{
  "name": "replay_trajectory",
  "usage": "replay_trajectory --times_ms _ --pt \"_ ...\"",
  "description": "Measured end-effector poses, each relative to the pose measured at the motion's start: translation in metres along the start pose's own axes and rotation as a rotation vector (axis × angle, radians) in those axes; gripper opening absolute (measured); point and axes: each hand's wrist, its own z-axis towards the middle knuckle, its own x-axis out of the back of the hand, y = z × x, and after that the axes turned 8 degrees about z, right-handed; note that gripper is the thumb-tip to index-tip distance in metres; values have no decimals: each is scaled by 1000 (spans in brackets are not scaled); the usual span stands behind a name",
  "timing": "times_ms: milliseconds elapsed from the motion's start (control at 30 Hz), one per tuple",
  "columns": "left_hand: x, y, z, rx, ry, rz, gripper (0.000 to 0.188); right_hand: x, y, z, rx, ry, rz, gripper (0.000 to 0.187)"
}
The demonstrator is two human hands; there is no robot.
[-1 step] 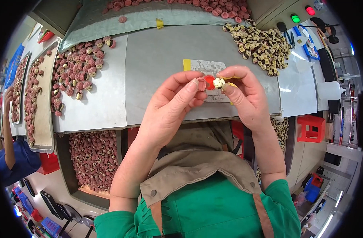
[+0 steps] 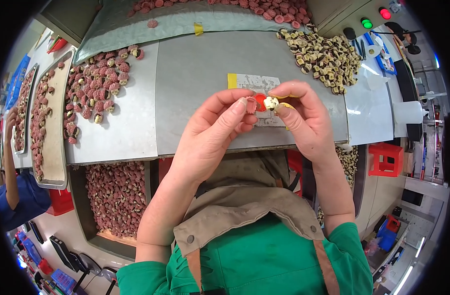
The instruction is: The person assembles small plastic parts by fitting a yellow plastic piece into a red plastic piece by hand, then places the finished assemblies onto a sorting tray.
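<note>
Between thumb and fingers, my left hand (image 2: 210, 125) grips a small pink shell with a ridged rim (image 2: 251, 104), its hollow side partly turned to view. My right hand (image 2: 308, 120) pinches a small cream-and-black piece (image 2: 270, 103) close to the shell's right. The two pieces are apart, with a round red spot (image 2: 261, 100) showing behind and between them; what it belongs to is partly hidden. Yellow covers show on some of my right fingertips. Both hands are above a speckled grey plate (image 2: 254, 80) with a yellow edge, lying on the metal table (image 2: 195, 73).
Joined pink-and-cream pieces (image 2: 94, 81) lie at the left, beside a metal tray (image 2: 55, 128). Cream-and-black pieces (image 2: 328, 61) are heaped at the right. Pink shells (image 2: 279, 10) cover a cloth (image 2: 175, 22) at the back. A drawer (image 2: 146, 211) of joined pieces is below the table.
</note>
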Motion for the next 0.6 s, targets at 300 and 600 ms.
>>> replay_trajectory --times_ms 300,600 --pt "0 0 0 -2 -15 20 28 -2 -4 9 206 -123 -468 21" --pt "-7 -16 -1 -248 59 190 26 -20 2 2 215 42 -428 21"
